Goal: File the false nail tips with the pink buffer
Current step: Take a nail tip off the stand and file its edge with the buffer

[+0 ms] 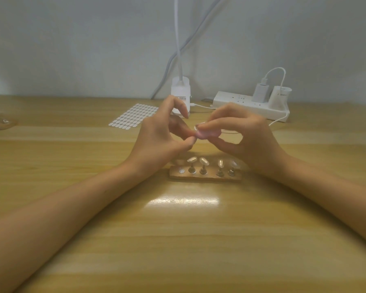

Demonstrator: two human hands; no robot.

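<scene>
No text can be read: the white lamp base bears a label of print too blurred to make out, and the white adapter on the power strip carries faint grey lettering, perhaps a brand name.

Wooden table, pale wall

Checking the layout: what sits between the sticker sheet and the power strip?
In the head view, a white lamp base stands between the sticker sheet and the power strip; a finger of the left hand partly covers it.
</scene>
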